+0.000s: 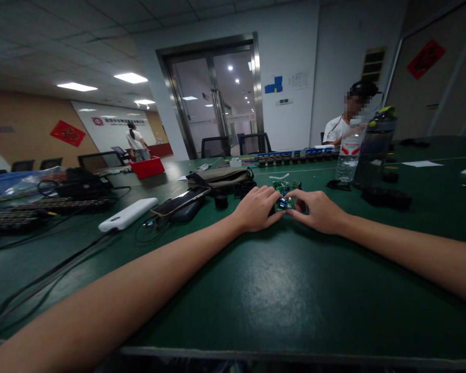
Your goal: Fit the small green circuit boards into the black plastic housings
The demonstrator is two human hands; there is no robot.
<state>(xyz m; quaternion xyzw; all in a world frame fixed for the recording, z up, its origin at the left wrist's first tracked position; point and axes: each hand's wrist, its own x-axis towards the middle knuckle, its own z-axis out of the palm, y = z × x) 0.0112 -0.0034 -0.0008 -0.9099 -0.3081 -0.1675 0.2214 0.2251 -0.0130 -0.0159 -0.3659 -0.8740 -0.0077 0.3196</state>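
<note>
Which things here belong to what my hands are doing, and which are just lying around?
In use: left hand, right hand, small circuit board between them, more boards just behind.
Lying about: white power bank, phone, khaki pouch, water bottle, red bin.

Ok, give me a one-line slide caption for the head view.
Left hand and right hand grip a small green circuit board on the green table, a water bottle behind.

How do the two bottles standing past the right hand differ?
The clear bottle is see-through with a red and white label; the dark bottle is smoky with a yellow-green lid. The dark bottle is taller and wider than the clear bottle. Both stand upright, side by side on the green table.
</note>
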